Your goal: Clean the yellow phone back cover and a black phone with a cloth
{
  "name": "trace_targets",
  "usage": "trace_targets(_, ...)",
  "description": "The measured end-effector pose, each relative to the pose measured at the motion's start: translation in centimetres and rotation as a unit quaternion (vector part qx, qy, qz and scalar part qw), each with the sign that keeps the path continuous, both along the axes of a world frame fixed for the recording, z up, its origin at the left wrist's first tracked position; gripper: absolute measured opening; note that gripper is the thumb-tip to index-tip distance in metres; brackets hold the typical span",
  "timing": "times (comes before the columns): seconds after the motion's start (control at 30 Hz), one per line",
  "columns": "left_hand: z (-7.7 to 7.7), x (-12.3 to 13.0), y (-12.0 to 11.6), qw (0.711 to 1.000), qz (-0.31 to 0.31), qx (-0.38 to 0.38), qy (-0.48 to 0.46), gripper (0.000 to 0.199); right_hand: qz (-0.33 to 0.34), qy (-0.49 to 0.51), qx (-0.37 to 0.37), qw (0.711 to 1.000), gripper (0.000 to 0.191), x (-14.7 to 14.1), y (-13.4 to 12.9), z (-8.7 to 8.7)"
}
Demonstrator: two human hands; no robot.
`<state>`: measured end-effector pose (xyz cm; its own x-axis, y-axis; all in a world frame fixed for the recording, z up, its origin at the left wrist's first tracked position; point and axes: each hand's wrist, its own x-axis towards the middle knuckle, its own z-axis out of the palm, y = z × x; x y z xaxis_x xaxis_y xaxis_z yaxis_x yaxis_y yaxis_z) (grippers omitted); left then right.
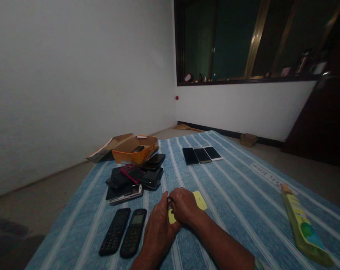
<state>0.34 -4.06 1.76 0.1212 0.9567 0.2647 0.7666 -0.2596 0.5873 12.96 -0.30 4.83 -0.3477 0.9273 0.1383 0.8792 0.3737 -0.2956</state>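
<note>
My left hand (159, 222) is closed around a yellow phone (172, 216) that shows a dark spot near its edge; most of it is covered by my fingers. Across it, my right hand (184, 204) bends over with curled fingers gripping the same phone at its top end. Partly behind my right hand, a flat yellow cover (200, 200) lies on the cloth. Left of my left hand, two black keypad phones, a nearer-to-hand one (133, 233) and an outer one (115, 231), rest side by side.
A pile of phones (134, 178) lies beyond the keypad phones, before an opened orange box (133, 154). Farther back, three phones (202, 155) sit in a row. A bottle of yellow-green liquid (305, 228) lies at right on the blue striped cloth (237, 195).
</note>
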Motion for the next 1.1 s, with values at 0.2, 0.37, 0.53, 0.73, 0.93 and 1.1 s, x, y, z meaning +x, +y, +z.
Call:
trace_targets(0.2,-0.4,0.0,-0.3,0.999,0.006,0.024,0.037,0.072,0.012,-0.014,-0.002,1.0,0.023,0.1,-0.1,0.2)
trace_targets(0.37,0.4,0.3,-0.9,0.995,0.028,0.011,0.09,0.054,0.018,-0.02,0.008,1.0,0.023,0.0,-0.2,0.2)
trace_targets(0.53,1.0,0.5,-1.2,0.99,0.03,0.022,0.139,0.045,0.018,-0.017,0.011,1.0,0.022,0.0,-0.2,0.0)
trace_targets(0.73,0.1,0.2,-1.1,0.982,0.051,0.076,0.168,0.049,0.018,-0.017,0.015,1.0,0.024,0.1,-0.1,-0.3)
trace_targets(0.93,-0.8,0.1,-0.7,0.978,0.029,0.156,0.136,0.051,0.046,-0.041,0.036,0.997,0.026,0.3,-0.3,-0.1)
trace_targets(1.1,-0.9,0.3,-0.7,0.978,0.039,0.159,0.127,0.047,0.041,-0.049,0.028,0.998,0.024,0.6,-0.5,0.2)
